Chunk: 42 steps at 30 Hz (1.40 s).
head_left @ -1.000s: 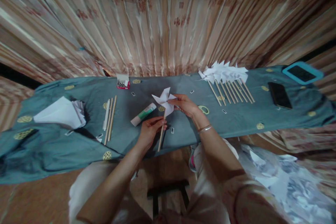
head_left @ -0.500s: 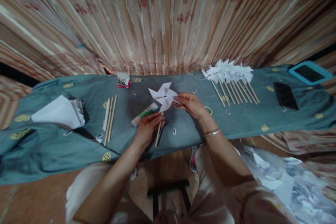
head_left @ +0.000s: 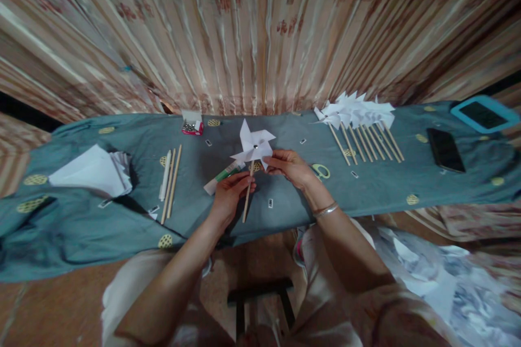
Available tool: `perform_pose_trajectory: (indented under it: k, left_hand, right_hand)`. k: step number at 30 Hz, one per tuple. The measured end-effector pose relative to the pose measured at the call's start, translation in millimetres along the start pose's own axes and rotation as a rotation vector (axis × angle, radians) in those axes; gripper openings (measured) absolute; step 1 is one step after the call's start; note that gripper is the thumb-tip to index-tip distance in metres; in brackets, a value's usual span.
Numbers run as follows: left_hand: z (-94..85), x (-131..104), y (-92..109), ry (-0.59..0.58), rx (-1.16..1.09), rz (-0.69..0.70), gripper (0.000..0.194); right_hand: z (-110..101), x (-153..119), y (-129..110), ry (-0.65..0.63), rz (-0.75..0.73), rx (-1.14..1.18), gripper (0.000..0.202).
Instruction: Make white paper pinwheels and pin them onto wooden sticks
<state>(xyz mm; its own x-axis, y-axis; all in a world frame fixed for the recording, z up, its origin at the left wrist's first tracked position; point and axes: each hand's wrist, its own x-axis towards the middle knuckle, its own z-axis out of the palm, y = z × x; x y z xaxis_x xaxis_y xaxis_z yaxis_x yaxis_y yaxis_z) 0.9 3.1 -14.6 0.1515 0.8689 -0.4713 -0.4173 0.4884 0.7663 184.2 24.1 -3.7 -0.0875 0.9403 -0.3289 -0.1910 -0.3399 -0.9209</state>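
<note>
In the head view, my left grip [head_left: 235,191] pinches the stick of a white, four-bladed paper pinwheel [head_left: 255,146] mid-frame; my right [head_left: 288,167] pinches its lower-right blade, now turned from before.

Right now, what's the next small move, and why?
Probably turn the pinwheel slightly with the right hand to check it spins: its fingers already touch a lower blade, and the left hand holds the stick steady below.
</note>
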Motion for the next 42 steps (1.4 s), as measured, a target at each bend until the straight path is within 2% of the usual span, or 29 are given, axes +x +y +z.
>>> perform_pose_trajectory:
  k: [7, 16, 35, 42]
  left_hand:
    - [1.3, 0, -2, 0.001, 0.001, 0.002, 0.036]
    - [0.6, 0, 0, 0.002, 0.011, 0.006, 0.031]
    - [2.1, -1, 0, -0.009, 0.014, 0.023, 0.039]
    - [2.9, -3, 1, -0.039, 0.020, 0.039, 0.040]
  right_hand:
    - [4, -3, 1, -0.017, 0.011, 0.001, 0.046]
    - [4, -3, -2, 0.044, 0.016, 0.002, 0.050]
    - [12, -5, 6, -0.071, -0.005, -0.029, 0.043]
    - [16, -6, 7, -0.084, -0.010, -0.018, 0.047]
